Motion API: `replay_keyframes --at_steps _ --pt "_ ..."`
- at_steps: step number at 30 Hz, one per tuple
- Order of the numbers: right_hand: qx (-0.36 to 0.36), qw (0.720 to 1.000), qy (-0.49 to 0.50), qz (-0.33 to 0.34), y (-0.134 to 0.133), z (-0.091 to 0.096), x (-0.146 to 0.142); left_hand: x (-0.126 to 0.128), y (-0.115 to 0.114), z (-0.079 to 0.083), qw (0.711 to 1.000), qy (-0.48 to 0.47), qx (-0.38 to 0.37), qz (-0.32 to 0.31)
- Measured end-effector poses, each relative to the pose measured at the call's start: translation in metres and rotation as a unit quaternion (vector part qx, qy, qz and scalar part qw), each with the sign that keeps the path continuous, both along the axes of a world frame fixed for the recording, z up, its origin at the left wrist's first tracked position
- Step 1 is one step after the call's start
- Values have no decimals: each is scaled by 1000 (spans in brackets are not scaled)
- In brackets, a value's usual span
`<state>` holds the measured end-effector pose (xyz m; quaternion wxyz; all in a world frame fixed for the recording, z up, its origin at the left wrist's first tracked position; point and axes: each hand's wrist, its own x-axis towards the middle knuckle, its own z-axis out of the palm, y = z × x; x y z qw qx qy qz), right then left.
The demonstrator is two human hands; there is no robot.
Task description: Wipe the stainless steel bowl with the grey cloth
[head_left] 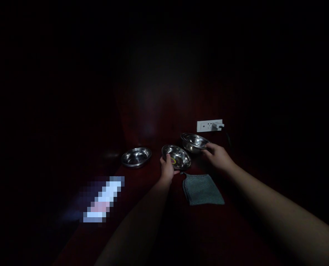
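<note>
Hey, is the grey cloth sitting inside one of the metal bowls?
No, the grey cloth lies flat on the dark table, just in front of the middle bowl.

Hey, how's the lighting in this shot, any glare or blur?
Head view: very dark, the edges black. Head view: glare glints on the middle bowl in the left hand and the right bowl at the right hand. Head view: a pixelated patch lower left.

The left bowl, middle bowl and right bowl are smooth, mirror-glossy metal. The cloth is matt grey fabric, finely rough. The table looks like dark polished wood. The power strip is smooth white plastic.
</note>
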<state>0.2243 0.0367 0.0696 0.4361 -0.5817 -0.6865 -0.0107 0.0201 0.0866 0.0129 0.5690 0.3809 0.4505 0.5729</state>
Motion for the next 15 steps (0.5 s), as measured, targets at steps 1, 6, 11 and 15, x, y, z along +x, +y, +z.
replay_keyframes --at_steps 1,6,11,15 --pt "4 1000 8 9 -1 0 -3 3 1 0 1000 6 -5 -4" --pt "16 999 7 50 -2 -6 -16 9 5 0 999 34 -11 -36" --pt "19 996 -36 80 -2 -15 -22 9 7 -2 997 40 -2 -62" --pt "8 993 -73 91 -3 -20 -25 10 6 -3 996 43 3 -81"
